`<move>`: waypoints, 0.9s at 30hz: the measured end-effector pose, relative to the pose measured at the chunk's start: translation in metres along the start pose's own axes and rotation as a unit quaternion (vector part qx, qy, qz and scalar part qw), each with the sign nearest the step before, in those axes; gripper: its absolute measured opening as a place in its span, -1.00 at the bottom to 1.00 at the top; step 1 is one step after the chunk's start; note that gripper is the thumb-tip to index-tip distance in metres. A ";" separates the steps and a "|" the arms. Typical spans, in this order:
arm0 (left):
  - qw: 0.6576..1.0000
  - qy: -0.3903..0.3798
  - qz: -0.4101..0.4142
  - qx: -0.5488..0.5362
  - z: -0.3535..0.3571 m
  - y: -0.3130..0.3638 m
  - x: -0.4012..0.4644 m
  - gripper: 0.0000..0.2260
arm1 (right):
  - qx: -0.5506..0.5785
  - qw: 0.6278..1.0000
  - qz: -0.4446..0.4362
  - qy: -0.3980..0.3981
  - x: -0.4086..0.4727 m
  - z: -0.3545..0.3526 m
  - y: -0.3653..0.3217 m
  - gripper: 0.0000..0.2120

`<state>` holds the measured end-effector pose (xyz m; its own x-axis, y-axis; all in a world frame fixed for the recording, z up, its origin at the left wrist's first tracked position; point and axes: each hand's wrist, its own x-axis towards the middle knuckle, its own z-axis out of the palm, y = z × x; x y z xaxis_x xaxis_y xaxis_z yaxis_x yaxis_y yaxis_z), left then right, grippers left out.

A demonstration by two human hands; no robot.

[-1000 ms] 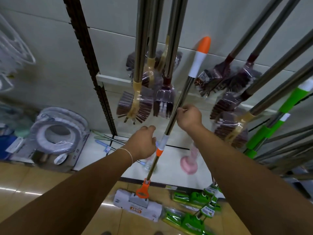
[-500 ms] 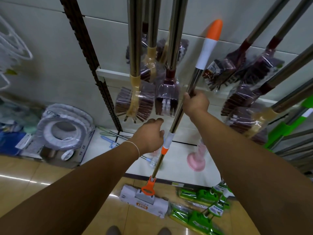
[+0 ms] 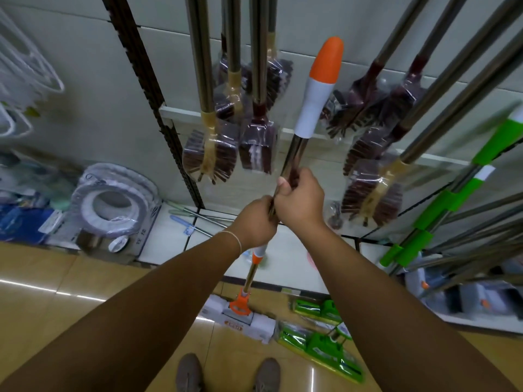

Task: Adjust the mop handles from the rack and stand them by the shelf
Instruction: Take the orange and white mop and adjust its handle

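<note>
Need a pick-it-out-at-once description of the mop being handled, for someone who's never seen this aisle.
Start at the white shelf base under the hanging brushes. One mop stands there, its white head on the wood floor, with the left hand and right hand gripping its steel pole. Only it has an orange-tipped white grip; the neighbours are green.

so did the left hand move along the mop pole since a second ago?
Yes. The left hand slid up the pole, away from the orange-white collar, and now grips just below the right hand.
</note>
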<state>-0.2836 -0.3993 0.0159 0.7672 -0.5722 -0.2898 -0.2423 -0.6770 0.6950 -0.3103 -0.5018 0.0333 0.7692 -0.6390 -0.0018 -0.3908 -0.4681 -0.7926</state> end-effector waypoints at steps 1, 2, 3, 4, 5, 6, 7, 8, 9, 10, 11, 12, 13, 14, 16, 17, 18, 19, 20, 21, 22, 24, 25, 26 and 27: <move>1.000 0.004 -0.004 -0.021 0.000 0.003 -0.004 -0.78 | -0.003 1.000 -0.004 -0.009 -0.006 -0.003 -0.001 -0.85; 0.999 0.008 -0.006 -0.040 -0.001 0.005 -0.007 -0.77 | -0.005 1.000 -0.009 -0.016 -0.012 -0.007 -0.002 -0.85; 0.998 0.012 -0.007 -0.054 -0.001 0.006 -0.012 -0.77 | -0.004 1.000 -0.012 -0.023 -0.018 -0.011 -0.003 -0.86; 0.998 0.017 -0.007 -0.063 0.000 0.005 -0.016 -0.78 | -0.001 0.999 -0.016 -0.029 -0.024 -0.014 -0.004 -0.87; 0.998 0.020 -0.007 -0.066 0.000 0.005 -0.022 -0.79 | 0.000 0.999 -0.020 -0.037 -0.030 -0.018 -0.005 -0.88; 0.997 0.024 -0.007 -0.068 0.000 0.003 -0.028 -0.79 | -0.001 0.999 -0.024 -0.046 -0.036 -0.020 -0.005 -0.88; 0.997 0.027 -0.006 -0.069 0.001 0.002 -0.035 -0.80 | -0.002 0.998 -0.029 -0.057 -0.042 -0.023 -0.005 -0.88; 0.997 0.030 -0.005 -0.071 0.002 0.000 -0.042 -0.80 | -0.002 0.997 -0.032 -0.068 -0.050 -0.025 -0.005 -0.88; 0.997 0.029 -0.003 -0.070 0.002 -0.002 -0.050 -0.80 | -0.002 0.997 -0.036 -0.074 -0.057 -0.028 -0.006 -0.88; 0.997 0.026 0.000 -0.069 0.002 -0.004 -0.058 -0.80 | -0.003 0.996 -0.039 -0.076 -0.066 -0.030 -0.006 -0.88; 0.997 0.021 0.005 -0.068 0.001 -0.006 -0.066 -0.80 | -0.002 0.996 -0.041 -0.077 -0.074 -0.032 -0.007 -0.88; 0.998 0.014 0.009 -0.067 0.001 -0.009 -0.073 -0.79 | 0.001 0.996 -0.042 -0.078 -0.084 -0.033 -0.009 -0.88; 0.998 0.005 0.016 -0.064 0.000 -0.011 -0.081 -0.78 | 0.004 0.996 -0.042 -0.078 -0.093 -0.035 -0.010 -0.87; 0.998 -0.005 0.024 -0.061 -0.002 -0.013 -0.090 -0.77 | 0.007 0.996 -0.041 -0.078 -0.104 -0.036 -0.012 -0.87; 0.997 -0.023 0.037 -0.064 -0.004 -0.017 -0.104 -0.74 | 0.009 0.996 -0.040 -0.081 -0.120 -0.037 -0.014 -0.89; 0.996 -0.034 0.043 -0.066 -0.006 -0.019 -0.112 -0.74 | 0.006 0.996 -0.041 -0.081 -0.130 -0.038 -0.016 -0.90; 0.996 -0.044 0.048 -0.062 -0.007 -0.021 -0.120 -0.75 | 0.002 0.996 -0.040 -0.079 -0.141 -0.039 -0.019 -0.90; 0.996 -0.054 0.055 -0.053 -0.008 -0.022 -0.128 -0.77 | -0.005 0.996 -0.038 -0.077 -0.152 -0.040 -0.021 -0.89; 0.995 -0.064 0.062 -0.045 -0.009 -0.024 -0.135 -0.80 | -0.012 0.997 -0.036 -0.073 -0.163 -0.041 -0.025 -0.89; 0.994 -0.075 0.072 -0.038 -0.011 -0.025 -0.142 -0.84 | -0.018 0.997 -0.035 -0.068 -0.174 -0.041 -0.028 -0.88; 0.992 -0.087 0.084 -0.033 -0.013 -0.027 -0.149 -0.88 | -0.022 0.997 -0.034 -0.062 -0.185 -0.041 -0.031 -0.88; 0.987 -0.109 0.120 -0.019 -0.018 -0.031 -0.162 -0.90 | -0.019 0.998 -0.028 -0.053 -0.206 -0.041 -0.037 -0.88; 0.984 -0.119 0.135 -0.009 -0.020 -0.034 -0.169 -0.90 | -0.018 0.998 -0.026 -0.051 -0.216 -0.041 -0.040 -0.87; 0.981 -0.128 0.146 0.002 -0.022 -0.037 -0.175 -0.91 | -0.018 0.998 -0.025 -0.048 -0.227 -0.041 -0.042 -0.87; 0.978 -0.133 0.161 0.013 -0.024 -0.038 -0.183 -0.91 | -0.015 0.999 -0.024 -0.045 -0.237 -0.043 -0.045 -0.88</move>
<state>-0.4002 -0.2579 0.0588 0.4674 -0.8556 -0.2223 -0.4631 -0.4512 0.7629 -0.4964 -0.3559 0.0957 0.8291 -0.5588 -0.0193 -0.3659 -0.5162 -0.7744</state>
